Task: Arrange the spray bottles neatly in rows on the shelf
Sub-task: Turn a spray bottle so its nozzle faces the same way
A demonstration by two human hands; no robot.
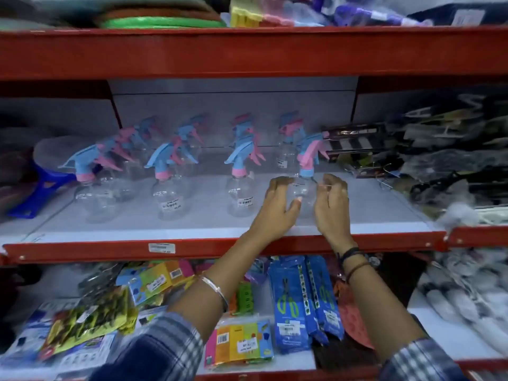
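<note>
Several clear spray bottles with blue and pink trigger heads stand in rows on the grey middle shelf [192, 229]. The front bottles are at the left [93, 199], centre-left [169, 199] and centre [240, 196]. The rightmost front bottle [305, 188] stands upright between my hands. My left hand [277, 207] cups its left side, thumb against the glass. On its right side my right hand [331, 204] curls its fingers around it. More bottles stand behind, blurred.
Dark packaged goods [428, 149] crowd the right of the shelf, a blue plastic item [41, 188] the left. The red upper shelf [247, 50] overhangs. Below lie coloured packets [239, 345] and blue scissor packs [302, 303]. Bare shelf shows in front of the bottles.
</note>
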